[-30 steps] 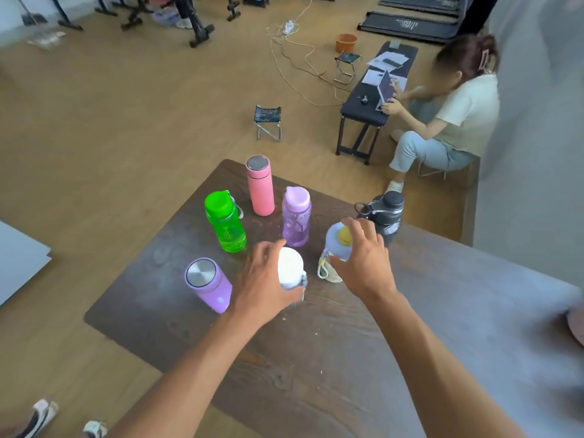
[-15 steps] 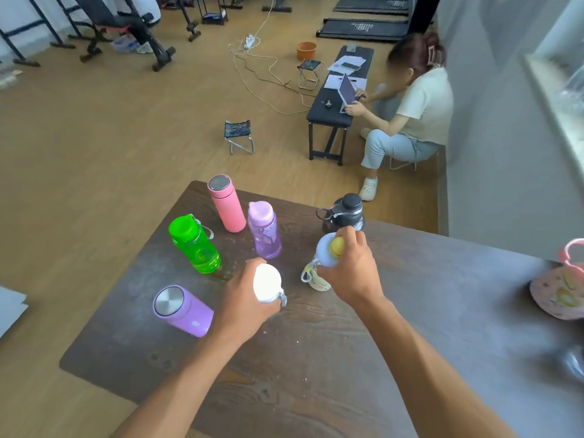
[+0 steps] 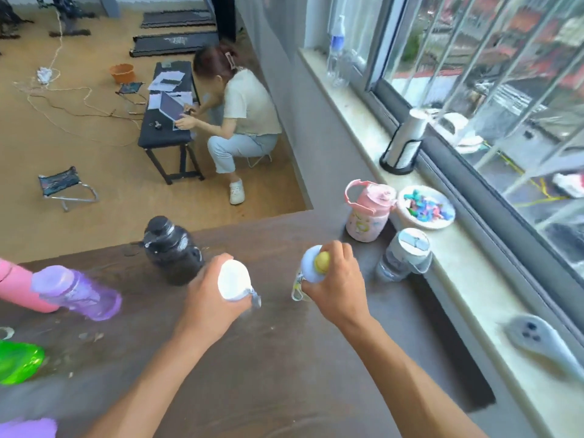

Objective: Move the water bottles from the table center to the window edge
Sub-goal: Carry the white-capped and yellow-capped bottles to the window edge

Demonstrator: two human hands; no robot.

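Dark tabletop: window-side edge rightward of right hand clasping yellow-capped bottle, nearer than left hand clasping white-capped bottle.

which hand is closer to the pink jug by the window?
Right. The right hand, gripping the yellow-capped bottle, sits just below the pink jug; the left hand, holding the white-capped bottle, is farther left.
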